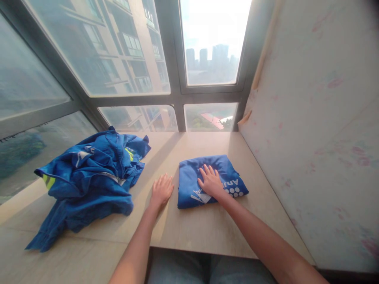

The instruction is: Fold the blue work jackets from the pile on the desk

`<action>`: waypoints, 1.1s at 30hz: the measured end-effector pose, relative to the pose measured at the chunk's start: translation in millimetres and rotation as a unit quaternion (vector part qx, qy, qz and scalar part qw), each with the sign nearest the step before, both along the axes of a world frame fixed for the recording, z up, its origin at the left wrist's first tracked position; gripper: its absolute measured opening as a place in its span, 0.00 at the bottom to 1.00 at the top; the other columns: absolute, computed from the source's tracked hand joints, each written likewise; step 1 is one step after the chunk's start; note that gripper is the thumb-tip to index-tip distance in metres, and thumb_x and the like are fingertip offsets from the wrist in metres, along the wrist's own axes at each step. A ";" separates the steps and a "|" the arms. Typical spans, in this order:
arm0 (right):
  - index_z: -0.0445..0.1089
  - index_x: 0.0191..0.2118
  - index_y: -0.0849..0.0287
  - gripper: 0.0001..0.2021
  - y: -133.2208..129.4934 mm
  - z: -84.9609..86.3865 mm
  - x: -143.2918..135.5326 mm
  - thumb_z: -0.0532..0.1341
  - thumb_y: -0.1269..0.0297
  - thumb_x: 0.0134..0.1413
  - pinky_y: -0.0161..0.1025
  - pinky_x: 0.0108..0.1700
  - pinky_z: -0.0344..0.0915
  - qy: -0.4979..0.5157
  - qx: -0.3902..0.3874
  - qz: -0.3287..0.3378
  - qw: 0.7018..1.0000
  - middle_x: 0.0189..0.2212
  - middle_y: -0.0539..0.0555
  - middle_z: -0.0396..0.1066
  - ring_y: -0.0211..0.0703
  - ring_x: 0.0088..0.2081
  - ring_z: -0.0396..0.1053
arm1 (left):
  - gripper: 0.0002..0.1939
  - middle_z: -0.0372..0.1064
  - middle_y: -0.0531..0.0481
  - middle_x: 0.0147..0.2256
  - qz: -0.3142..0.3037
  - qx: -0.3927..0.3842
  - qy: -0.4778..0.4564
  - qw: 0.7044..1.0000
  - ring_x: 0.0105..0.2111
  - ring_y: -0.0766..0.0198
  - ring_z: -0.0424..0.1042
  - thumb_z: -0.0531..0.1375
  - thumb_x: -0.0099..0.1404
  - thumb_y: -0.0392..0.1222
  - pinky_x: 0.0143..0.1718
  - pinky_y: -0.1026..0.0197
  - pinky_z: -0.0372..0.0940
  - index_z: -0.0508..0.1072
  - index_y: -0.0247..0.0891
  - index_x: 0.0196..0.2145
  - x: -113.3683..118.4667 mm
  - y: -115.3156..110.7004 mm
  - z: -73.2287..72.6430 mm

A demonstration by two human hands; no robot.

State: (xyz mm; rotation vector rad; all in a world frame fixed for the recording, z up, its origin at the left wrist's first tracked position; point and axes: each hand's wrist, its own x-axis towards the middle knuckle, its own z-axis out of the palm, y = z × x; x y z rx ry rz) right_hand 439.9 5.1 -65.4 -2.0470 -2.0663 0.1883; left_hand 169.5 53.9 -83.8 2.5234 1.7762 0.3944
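Observation:
A blue garment (pixel 189 177) with white printing lies folded into a flat, roughly rectangular bundle on the pale ledge (pixel 207 232). My right hand (pixel 211 181) rests flat on top of it, fingers spread, covering part of the print. Just left of the bundle, my left hand (pixel 162 190) lies palm down on the ledge, its fingers stretched out and holding nothing. Farther left is a crumpled blue work jacket (pixel 97 169) with yellow-green reflective strips and a white marking; neither hand touches it.
Grey-framed windows (pixel 174 94) rise behind the ledge and along the left side. A wall with faded floral paper (pixel 319 138) borders the ledge on the right, its paper edge peeling near the window. My legs (pixel 180 268) are at the ledge's front edge.

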 end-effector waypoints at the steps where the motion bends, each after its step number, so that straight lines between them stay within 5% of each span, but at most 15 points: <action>1: 0.52 0.70 0.54 0.31 5.6 0.4 4.6 0.49 0.49 0.65 0.56 0.68 0.40 -0.001 -0.004 -0.003 1.000 0.72 0.56 0.42 0.57 0.70 0.41 | 0.25 0.56 0.38 0.65 -0.007 0.008 0.007 1.000 0.65 0.43 0.55 0.52 0.70 0.46 0.64 0.34 0.50 0.67 0.40 0.62 -6.4 -5.1 -4.7; 10: 0.52 0.69 0.53 0.30 55.5 -5.9 51.3 0.48 0.49 0.66 0.54 0.67 0.42 -0.032 -0.023 -0.030 0.999 0.72 0.55 0.42 0.54 0.70 0.42 | 0.28 0.52 0.39 0.67 0.029 0.071 0.069 0.995 0.67 0.43 0.52 0.47 0.73 0.51 0.64 0.36 0.49 0.62 0.38 0.65 9.1 -30.6 -17.3; 18: 0.54 0.68 0.53 0.29 102.7 -14.5 106.1 0.47 0.49 0.66 0.56 0.66 0.46 -0.045 -0.010 -0.092 0.995 0.71 0.55 0.45 0.56 0.69 0.45 | 0.28 0.52 0.39 0.67 0.029 0.060 0.071 0.995 0.67 0.43 0.52 0.49 0.72 0.49 0.65 0.36 0.48 0.62 0.38 0.65 9.1 -31.5 -16.2; 33: 0.57 0.67 0.57 0.30 194.9 -31.2 203.6 0.47 0.48 0.65 0.52 0.64 0.54 -0.083 0.001 -0.079 0.993 0.69 0.60 0.51 0.56 0.66 0.52 | 0.28 0.52 0.42 0.68 0.037 0.061 0.097 0.993 0.67 0.45 0.52 0.50 0.71 0.50 0.65 0.39 0.48 0.61 0.40 0.66 8.9 -31.8 -16.4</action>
